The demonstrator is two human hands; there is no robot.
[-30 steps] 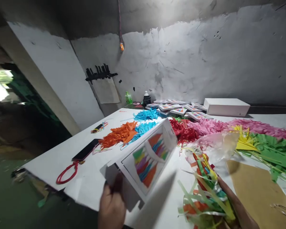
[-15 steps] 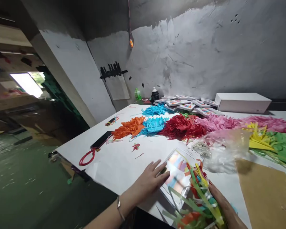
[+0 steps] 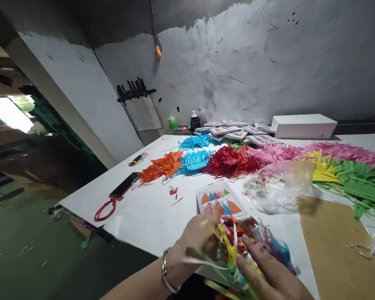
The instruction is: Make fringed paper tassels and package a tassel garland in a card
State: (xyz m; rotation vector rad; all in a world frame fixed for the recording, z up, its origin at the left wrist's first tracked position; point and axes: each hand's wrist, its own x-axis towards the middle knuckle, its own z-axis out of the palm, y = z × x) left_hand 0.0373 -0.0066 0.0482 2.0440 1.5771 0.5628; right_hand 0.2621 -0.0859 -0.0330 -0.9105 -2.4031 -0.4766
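A bunch of bright paper strips [image 3: 237, 246] is held between two hands at the near side of the flat picture box [image 3: 220, 201], and its near part is covered by the bunch. The picture box is laid face up on the white table [image 3: 150, 212], with colored shapes printed on its front.

The bunch is touched by the left hand [image 3: 203, 235] at the near left of the picture box. Its fingers are bent and blurred, so it cannot be told what is pinched by them. A shiny bangle [image 3: 165, 271] is worn on that wrist. The bunch is pressed on top by the right hand [image 3: 268, 271], at the near right of the picture box. Two of its fingers are stretched out with a small gap between them; its thumb cannot be seen.

Just behind the picture box, a red pile [image 3: 233, 162] of cut paper is seen. A blue pile [image 3: 195, 161] and an orange pile [image 3: 162, 166] are set behind it and to the left. Small red scraps [image 3: 173, 191] and a dark phone [image 3: 125, 184] are found to its left. To its right, a clear plastic bag [image 3: 279, 189] is placed, with a brown sheet [image 3: 334, 246] farther right.
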